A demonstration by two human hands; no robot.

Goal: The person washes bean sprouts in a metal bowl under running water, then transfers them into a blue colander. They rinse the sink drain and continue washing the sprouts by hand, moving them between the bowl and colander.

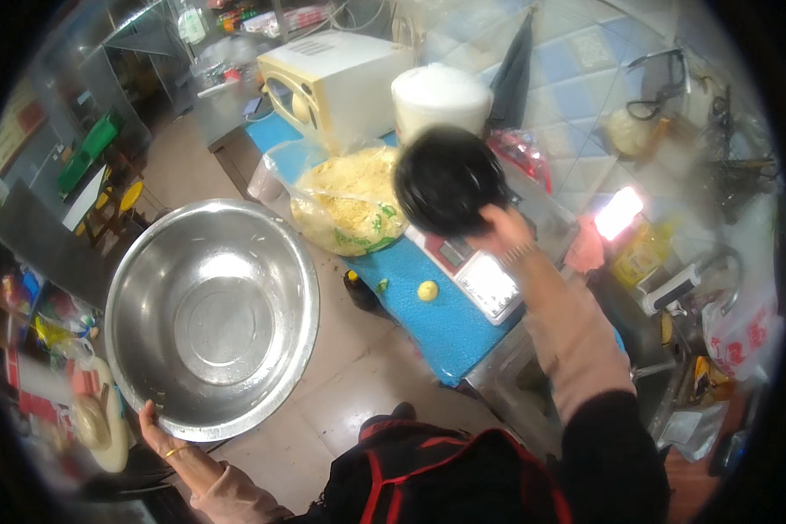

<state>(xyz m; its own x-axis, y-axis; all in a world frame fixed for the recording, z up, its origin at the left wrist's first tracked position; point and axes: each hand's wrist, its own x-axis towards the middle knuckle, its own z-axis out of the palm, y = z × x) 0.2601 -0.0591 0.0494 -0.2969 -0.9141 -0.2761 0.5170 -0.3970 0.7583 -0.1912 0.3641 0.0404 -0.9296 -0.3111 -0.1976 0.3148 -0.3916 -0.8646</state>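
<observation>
My left hand [170, 444] grips the near rim of a large stainless steel basin [226, 327], which is tilted and holds no food. In my right hand [507, 232] is a round black bowl or pan [450, 180], held by its edge above a kitchen scale [488, 285]. Left of the black vessel, an open clear plastic bag [350, 200] is full of yellow crumbly food. A small round yellow item [427, 291] lies on the blue table cover [445, 334], beside the scale.
A microwave oven [340, 78] and a white lidded bucket [442, 98] stand at the back of the table. A dark bottle with a yellow cap [360, 291] is by its left edge. Yellow stools [131, 195] stand on the far floor. At right are a bright lamp [619, 213] and a faucet [733, 281].
</observation>
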